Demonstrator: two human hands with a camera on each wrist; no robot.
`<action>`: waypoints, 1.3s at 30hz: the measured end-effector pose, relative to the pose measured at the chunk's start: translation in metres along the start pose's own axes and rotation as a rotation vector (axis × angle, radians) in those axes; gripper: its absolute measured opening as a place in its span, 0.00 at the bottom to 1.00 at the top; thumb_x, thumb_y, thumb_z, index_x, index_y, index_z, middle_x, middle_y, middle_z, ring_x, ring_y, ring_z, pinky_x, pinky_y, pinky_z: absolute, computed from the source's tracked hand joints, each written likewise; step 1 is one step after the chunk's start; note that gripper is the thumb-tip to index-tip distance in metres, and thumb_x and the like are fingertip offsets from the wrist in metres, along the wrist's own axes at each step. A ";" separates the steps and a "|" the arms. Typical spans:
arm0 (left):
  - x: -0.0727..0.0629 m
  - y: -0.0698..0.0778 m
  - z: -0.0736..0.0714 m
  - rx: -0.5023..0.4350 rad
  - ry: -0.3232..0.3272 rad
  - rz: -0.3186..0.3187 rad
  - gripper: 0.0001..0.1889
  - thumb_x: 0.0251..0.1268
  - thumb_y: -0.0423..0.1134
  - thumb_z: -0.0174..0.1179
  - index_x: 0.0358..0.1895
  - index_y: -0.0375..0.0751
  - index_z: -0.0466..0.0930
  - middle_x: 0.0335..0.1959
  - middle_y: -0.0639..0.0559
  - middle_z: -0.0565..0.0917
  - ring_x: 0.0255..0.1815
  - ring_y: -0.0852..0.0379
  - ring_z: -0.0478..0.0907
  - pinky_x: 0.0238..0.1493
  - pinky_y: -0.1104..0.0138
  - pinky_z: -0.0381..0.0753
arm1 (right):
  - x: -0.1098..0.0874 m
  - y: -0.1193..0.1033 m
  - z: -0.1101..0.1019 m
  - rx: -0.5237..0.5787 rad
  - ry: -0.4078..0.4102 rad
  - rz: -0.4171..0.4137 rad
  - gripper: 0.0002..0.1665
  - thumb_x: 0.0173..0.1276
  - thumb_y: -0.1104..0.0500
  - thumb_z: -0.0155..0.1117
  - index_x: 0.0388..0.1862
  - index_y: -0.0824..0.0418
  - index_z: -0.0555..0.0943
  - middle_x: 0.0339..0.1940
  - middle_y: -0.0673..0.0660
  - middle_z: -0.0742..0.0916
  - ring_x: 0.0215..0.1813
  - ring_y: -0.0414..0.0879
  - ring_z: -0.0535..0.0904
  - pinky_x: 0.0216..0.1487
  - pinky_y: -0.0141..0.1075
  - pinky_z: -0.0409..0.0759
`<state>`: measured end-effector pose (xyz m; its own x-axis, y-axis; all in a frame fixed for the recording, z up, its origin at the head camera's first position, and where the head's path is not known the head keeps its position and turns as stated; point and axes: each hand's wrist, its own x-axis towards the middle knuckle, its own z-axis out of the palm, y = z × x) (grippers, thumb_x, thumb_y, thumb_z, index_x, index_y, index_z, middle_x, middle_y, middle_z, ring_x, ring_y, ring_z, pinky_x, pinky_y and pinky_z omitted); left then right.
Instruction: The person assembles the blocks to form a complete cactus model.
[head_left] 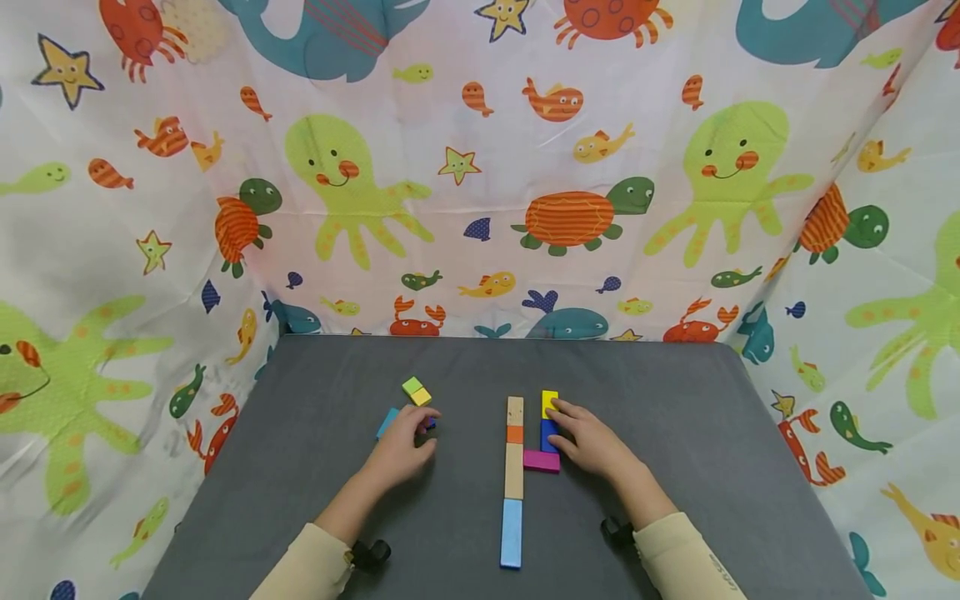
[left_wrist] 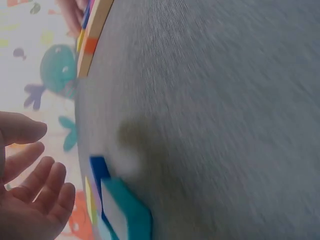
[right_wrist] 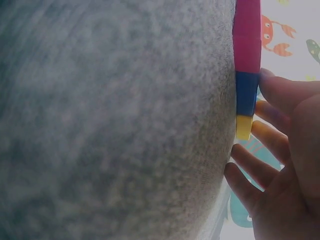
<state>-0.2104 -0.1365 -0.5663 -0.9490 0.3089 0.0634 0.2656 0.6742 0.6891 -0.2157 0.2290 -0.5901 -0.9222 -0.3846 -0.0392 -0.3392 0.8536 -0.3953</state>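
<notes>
Plainly, both hands are over the middle of the dark gray tabletop [head_left: 637, 379], each on its own side of a row of blocks. The row runs from the far edge toward the near edge: a short wooden block [head_left: 515, 409], an orange block [head_left: 514, 434], a longer wooden block [head_left: 513, 472] and, nearest the person, a light blue block [head_left: 512, 535]. A magenta block [head_left: 541, 462] lies crosswise, its end against the longer wooden block on the side toward the right edge. From it a dark blue block [head_left: 549, 434] points toward the far edge, with a bright yellow block [head_left: 549, 398] at its end.

The right hand [head_left: 594, 442] has its fingers loosely extended, the thumb at the dark blue block and a fingertip at the bright yellow one, without closing round either. The left hand [head_left: 402, 450] is relaxed, fingers slightly bent and grasping nothing. Beside it, toward the left edge, sits a blue block [head_left: 386, 422], partly hidden; a green block [head_left: 412, 386] and a small yellow block [head_left: 422, 397] touch each other nearer the far edge.

Cream sleeves [head_left: 303, 568] cover the forearms. Beyond the far edge hangs a white cloth [head_left: 457, 217] printed with sea animals.
</notes>
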 end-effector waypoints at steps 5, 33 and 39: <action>-0.017 -0.015 -0.013 0.031 0.029 -0.103 0.24 0.61 0.35 0.66 0.63 0.46 0.79 0.51 0.47 0.78 0.47 0.53 0.74 0.50 0.57 0.77 | 0.000 -0.001 0.000 -0.001 -0.003 -0.001 0.35 0.75 0.46 0.61 0.76 0.57 0.70 0.79 0.61 0.68 0.77 0.61 0.65 0.73 0.56 0.66; -0.034 -0.027 0.002 0.068 -0.089 -0.182 0.35 0.44 0.29 0.76 0.62 0.38 0.78 0.53 0.47 0.73 0.34 0.60 0.71 0.37 0.64 0.72 | -0.002 -0.001 0.001 0.007 0.000 0.002 0.34 0.74 0.47 0.62 0.75 0.57 0.70 0.79 0.61 0.68 0.77 0.62 0.65 0.72 0.57 0.66; -0.024 -0.016 0.010 0.048 -0.078 -0.122 0.35 0.47 0.32 0.75 0.65 0.38 0.76 0.52 0.48 0.75 0.38 0.59 0.72 0.38 0.63 0.73 | -0.002 -0.001 0.002 0.003 0.002 -0.003 0.34 0.75 0.46 0.61 0.75 0.57 0.70 0.79 0.60 0.68 0.76 0.61 0.66 0.72 0.57 0.67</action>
<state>-0.1900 -0.1486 -0.5862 -0.9590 0.2729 -0.0759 0.1591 0.7408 0.6526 -0.2132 0.2282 -0.5912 -0.9216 -0.3865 -0.0359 -0.3415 0.8513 -0.3983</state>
